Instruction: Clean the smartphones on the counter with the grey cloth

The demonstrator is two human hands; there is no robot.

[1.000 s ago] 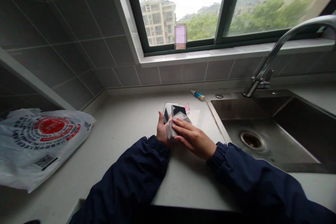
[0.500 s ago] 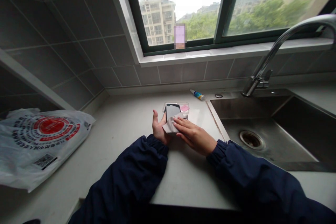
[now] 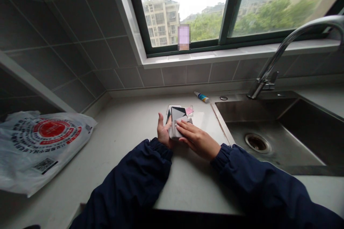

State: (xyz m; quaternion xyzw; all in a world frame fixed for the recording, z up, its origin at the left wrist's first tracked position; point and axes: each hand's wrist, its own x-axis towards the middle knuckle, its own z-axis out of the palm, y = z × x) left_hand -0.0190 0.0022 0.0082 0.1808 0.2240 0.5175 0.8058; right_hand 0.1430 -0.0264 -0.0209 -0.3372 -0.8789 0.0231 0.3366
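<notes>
white counter [image 3: 129, 128] by sink [image 3: 285, 146]: l. hand [image 3: 164, 135] holds phone [image 3: 177, 112] above counter, thumb raised, fingers underneath hidden; r. hand [image 3: 199, 139] holds gray cloth [image 3: 174, 131] over phone's lower part. prob. light, stiff, slick, fragile; grip side edges

L hand [image 3: 163, 132] holds phone [image 3: 177, 112], R hand [image 3: 199, 139] fingers flat on cloth [image 3: 173, 132] over phone's lower pt. Tube [image 3: 202, 97] nr sink [image 3: 287, 141], bag [image 3: 56, 150] far L on ctr [image 3: 129, 121].

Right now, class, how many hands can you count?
2: the left hand, partly hidden, holds the phone; the right hand lies on the cloth over it. No others show.
</notes>
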